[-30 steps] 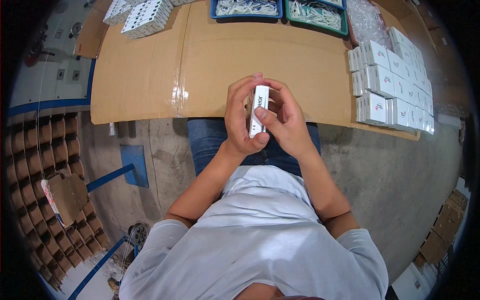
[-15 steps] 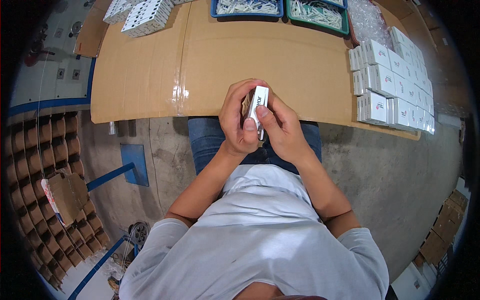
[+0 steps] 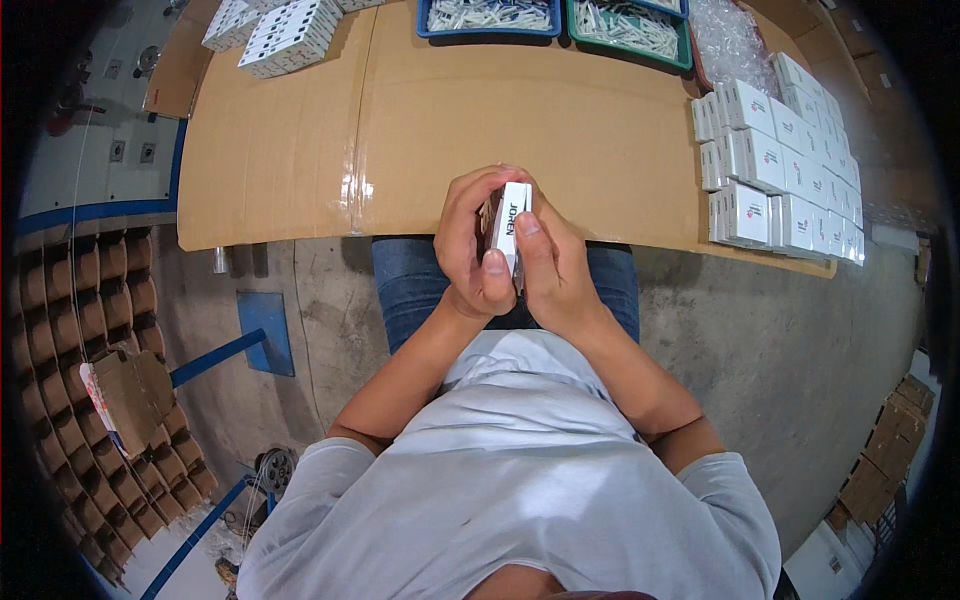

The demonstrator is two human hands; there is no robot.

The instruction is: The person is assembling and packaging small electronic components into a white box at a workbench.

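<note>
A small white box (image 3: pixel 509 222) with dark print on its narrow side stands between my two hands, just over the near edge of the cardboard-covered table (image 3: pixel 450 140). My left hand (image 3: pixel 470 240) wraps its left side, fingers curled round the far end and thumb on the near part. From the right, my right hand (image 3: pixel 555 255) closes on the same box, its thumb pressed along the printed side. My palms and fingers hide most of the box's broad faces.
White boxes (image 3: pixel 790 180) are stacked at the table's right. At the back stand a blue tray (image 3: pixel 490 37) and a green tray (image 3: pixel 630 55) of small white pieces, beside clear plastic bags (image 3: pixel 730 45). Black-and-white patterned boxes (image 3: pixel 290 40) sit back left; cardboard dividers (image 3: pixel 100 300) lie lower left.
The box has turned slightly in my hands, showing more of its printed side. My right thumb has shifted a little toward me along it.
</note>
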